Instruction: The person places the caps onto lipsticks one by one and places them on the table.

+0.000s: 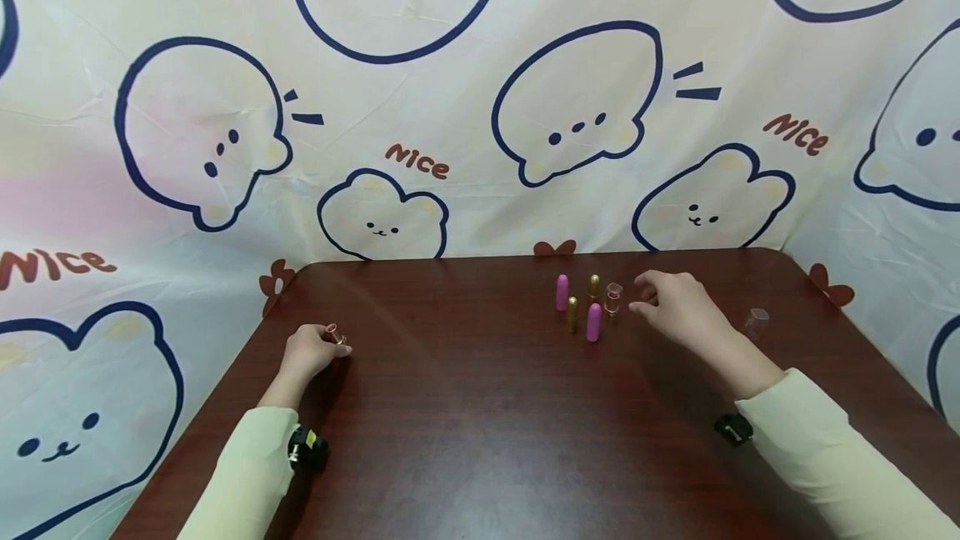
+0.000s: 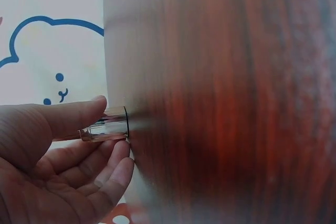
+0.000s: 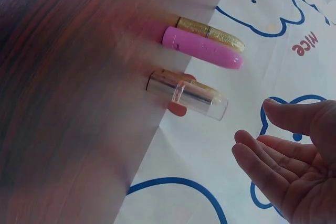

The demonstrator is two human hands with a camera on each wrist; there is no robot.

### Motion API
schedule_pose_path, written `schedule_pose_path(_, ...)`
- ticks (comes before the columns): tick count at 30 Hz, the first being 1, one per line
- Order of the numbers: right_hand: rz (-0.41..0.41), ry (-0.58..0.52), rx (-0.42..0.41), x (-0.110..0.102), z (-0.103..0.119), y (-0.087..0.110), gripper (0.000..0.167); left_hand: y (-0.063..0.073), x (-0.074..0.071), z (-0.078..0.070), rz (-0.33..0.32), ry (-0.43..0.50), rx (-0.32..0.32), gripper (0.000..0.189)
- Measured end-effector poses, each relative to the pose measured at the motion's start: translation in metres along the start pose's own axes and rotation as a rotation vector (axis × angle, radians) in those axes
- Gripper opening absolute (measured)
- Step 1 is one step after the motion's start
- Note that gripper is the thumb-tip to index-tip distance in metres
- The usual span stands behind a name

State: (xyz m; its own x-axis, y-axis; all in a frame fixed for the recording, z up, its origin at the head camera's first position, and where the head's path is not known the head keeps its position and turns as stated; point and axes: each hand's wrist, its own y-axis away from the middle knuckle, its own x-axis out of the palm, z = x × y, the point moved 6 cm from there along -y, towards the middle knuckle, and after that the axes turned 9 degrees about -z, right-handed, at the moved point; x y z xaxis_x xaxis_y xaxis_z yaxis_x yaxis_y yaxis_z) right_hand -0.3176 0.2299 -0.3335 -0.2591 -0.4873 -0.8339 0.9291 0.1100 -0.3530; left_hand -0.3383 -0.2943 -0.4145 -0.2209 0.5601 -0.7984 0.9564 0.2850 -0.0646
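Observation:
My left hand [image 1: 309,354] pinches a small rose-gold tube with a clear upper part [image 2: 107,125] between thumb and fingers, at the table's left side. It looks like a lipstick tube, its base at the tabletop. My right hand [image 1: 686,311] is held with loosely bent fingers and nothing in them, just right of a group of upright tubes. In that group stand a rose-gold tube with a clear top [image 1: 612,298], two pink tubes, one nearer [image 1: 594,323] and one farther [image 1: 562,292], and two gold tubes, one in front [image 1: 572,315] and one behind [image 1: 594,287].
A small clear cap-like piece [image 1: 757,322] sits on the table beyond my right forearm. The dark brown wooden table [image 1: 450,407] ends at a cloth backdrop [image 1: 465,107] printed with bear outlines, which also runs along both sides.

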Motion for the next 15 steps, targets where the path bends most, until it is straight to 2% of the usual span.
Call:
schedule_pose_path(7, -0.008, 0.019, 0.02, -0.009, -0.008, 0.006, 0.037, 0.0, 0.0, 0.001, -0.001, -0.013, 0.005, 0.022)
schedule_pose_path(15, -0.024, 0.048, 0.087, -0.021, -0.034, 0.015, 0.041, 0.0, -0.002, -0.002, -0.016, -0.018, 0.026, 0.024)
